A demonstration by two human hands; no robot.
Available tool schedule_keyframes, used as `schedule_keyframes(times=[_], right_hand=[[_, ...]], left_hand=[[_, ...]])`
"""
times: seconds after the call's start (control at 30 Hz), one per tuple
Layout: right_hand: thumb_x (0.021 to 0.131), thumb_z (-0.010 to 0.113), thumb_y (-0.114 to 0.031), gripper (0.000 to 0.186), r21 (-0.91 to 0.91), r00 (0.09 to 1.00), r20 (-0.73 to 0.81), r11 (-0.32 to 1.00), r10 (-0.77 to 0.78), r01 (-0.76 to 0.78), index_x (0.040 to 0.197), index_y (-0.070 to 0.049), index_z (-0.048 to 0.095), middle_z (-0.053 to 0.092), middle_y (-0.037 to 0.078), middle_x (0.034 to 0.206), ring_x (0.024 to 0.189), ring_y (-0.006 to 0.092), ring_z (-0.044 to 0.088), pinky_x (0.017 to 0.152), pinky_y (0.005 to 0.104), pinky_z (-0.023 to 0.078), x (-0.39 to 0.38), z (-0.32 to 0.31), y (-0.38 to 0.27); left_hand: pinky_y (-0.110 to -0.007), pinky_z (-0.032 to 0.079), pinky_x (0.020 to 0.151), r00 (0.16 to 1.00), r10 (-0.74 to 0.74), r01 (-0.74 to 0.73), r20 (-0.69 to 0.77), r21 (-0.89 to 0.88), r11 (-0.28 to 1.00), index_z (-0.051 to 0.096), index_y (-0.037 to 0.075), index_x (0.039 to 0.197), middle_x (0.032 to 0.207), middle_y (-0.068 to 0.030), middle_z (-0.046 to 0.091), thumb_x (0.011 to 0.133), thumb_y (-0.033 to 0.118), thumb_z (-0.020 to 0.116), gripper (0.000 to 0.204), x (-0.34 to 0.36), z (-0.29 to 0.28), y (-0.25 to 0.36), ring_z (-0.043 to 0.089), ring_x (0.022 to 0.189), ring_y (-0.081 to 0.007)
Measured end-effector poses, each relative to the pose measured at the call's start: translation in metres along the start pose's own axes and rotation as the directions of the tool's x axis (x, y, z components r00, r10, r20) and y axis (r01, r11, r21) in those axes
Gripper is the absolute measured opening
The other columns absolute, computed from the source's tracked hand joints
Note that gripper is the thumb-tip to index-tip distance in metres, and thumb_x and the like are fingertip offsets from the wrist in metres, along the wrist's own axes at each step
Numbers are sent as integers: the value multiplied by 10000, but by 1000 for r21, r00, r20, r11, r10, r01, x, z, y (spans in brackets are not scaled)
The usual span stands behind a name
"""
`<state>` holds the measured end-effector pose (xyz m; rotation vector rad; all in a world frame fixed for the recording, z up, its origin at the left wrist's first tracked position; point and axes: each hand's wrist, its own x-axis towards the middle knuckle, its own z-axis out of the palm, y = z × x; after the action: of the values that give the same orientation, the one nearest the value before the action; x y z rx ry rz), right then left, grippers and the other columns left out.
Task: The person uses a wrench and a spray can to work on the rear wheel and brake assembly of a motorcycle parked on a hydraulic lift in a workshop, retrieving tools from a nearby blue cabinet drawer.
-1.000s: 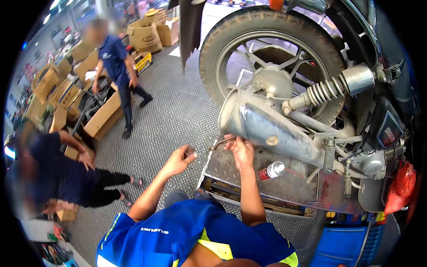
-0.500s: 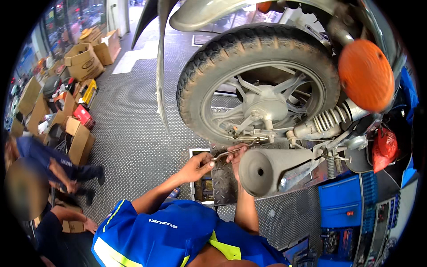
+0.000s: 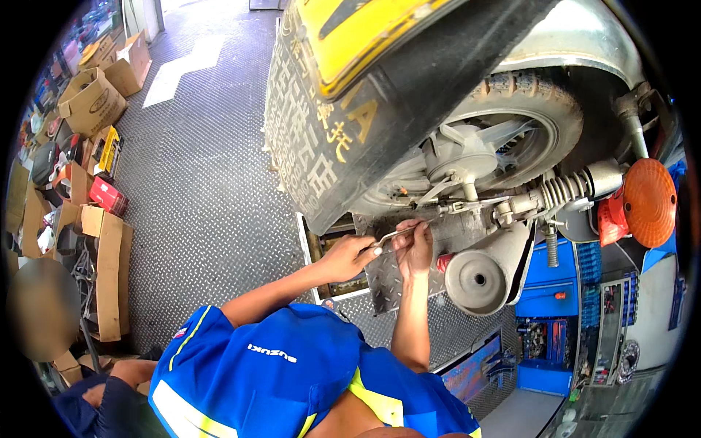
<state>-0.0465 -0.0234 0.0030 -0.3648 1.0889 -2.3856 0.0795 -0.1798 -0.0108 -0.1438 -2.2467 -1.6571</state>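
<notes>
My left hand (image 3: 347, 257) is closed round the near end of a slim, bent metal wrench (image 3: 394, 235). The fingers of my right hand (image 3: 414, 252) pinch its other end, just below the rear axle area of a motorcycle. Whether the wrench tip sits on a fastener cannot be made out. Above my hands are the dusty wheel hub (image 3: 454, 155) and the tyre (image 3: 568, 120), partly covered by a black mudflap (image 3: 307, 139) with lettering. The round end of the muffler (image 3: 467, 283) lies right of my right wrist.
A yellow plate (image 3: 328, 51) juts over the wheel. A coil-spring shock absorber (image 3: 566, 194) and orange turn signal (image 3: 650, 203) stand at right. Cardboard boxes (image 3: 91, 102) line the left side, with a person's arm (image 3: 131, 372) below. Blue tool cabinets (image 3: 544, 292) are at lower right.
My view has shifted, so the motorcycle sits further right and the mudflap and yellow plate now cover much of the wheel. Both hands still hold the wrench. The dark-clothed person walking at left is gone.
</notes>
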Motion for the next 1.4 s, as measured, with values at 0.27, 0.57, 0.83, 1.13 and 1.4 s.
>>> schedule_keyframes(times=[0.27,0.57,0.83,1.13,1.4], right_hand=[[1023,554,-383,300,82,1000,-1,996,-25,25,1009,-91,623,676,98,912,630,129,515,590,279,441,25,-4,-5],[999,589,-387,302,130,1000,5,991,8,-9,979,-91,648,690,99,891,643,141,530,601,291,449,24,-8,-4],[982,610,-410,319,118,999,20,992,46,-48,986,-93,649,706,113,901,650,152,565,612,303,472,30,-17,1],[1007,582,-400,316,-56,1000,1,998,16,-16,994,-86,621,719,131,918,656,161,586,599,325,490,23,-18,-14],[1076,482,-309,271,-81,998,-57,997,1,-5,969,-92,606,635,41,825,654,140,544,609,309,467,41,-18,-6]], left_hand=[[-528,424,611,997,-18,35,-82,210,977,562,-5,830,730,-258,585,974,244,615,292,27,2,10,587,721,-480],[-553,432,626,995,-51,75,-88,286,955,567,-5,819,734,-261,603,978,272,602,322,27,0,27,595,733,-491],[-557,466,660,995,-40,73,-94,379,923,587,1,853,756,-240,635,957,267,628,288,27,2,19,617,744,-481],[-533,515,656,947,96,94,-307,550,830,620,-28,930,752,-216,646,921,328,676,360,33,-36,150,655,726,-452],[-532,518,603,970,-182,239,-161,504,830,680,-50,695,618,-283,618,1003,395,509,567,84,3,83,657,627,-470]])
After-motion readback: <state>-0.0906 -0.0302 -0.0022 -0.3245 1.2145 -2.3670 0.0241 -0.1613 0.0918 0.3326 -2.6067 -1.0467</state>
